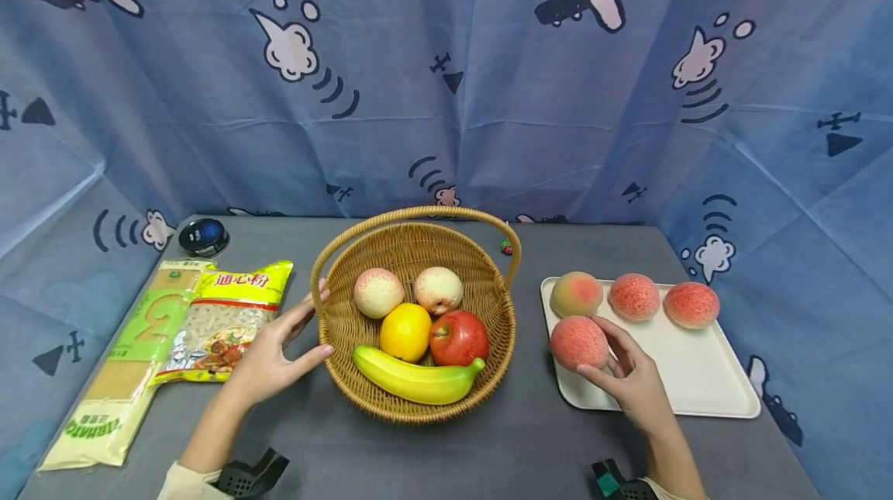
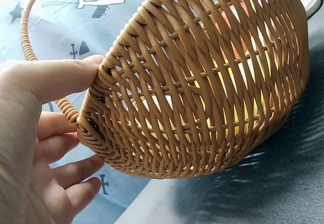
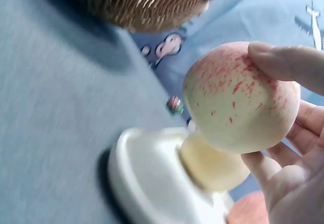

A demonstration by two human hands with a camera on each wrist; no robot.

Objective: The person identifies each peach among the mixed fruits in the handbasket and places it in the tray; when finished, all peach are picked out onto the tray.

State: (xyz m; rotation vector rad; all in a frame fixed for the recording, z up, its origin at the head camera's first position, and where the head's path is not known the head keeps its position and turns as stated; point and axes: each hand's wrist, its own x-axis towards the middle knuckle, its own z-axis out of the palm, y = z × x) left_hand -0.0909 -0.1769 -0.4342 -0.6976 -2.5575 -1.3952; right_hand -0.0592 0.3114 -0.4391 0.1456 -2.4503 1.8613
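A wicker basket [image 1: 418,409] with an arched handle holds two pale peaches [image 1: 379,293], an orange [image 1: 405,332], a red apple [image 1: 459,338] and a banana [image 1: 418,377]. My left hand [image 1: 275,356] touches the basket's left rim beside the handle base, thumb and fingers spread apart. In the left wrist view, the thumb lies on the rim and the other fingers are loosely bent. My right hand [image 1: 633,380] pinches a pink-speckled peach [image 3: 238,102] between thumb and fingers, over the left part of a white tray [image 1: 698,384]. Three more peaches [image 1: 633,297] lie along the tray's back edge.
Left of the basket lie a yellow bag of macaroni [image 1: 226,329] and a long packet of noodles [image 1: 118,376]. A round black object [image 1: 204,236] sits at the back left. Behind the basket handle is a small red-green item [image 1: 506,246]. A blue curtain [image 1: 418,97] hangs behind the grey table.
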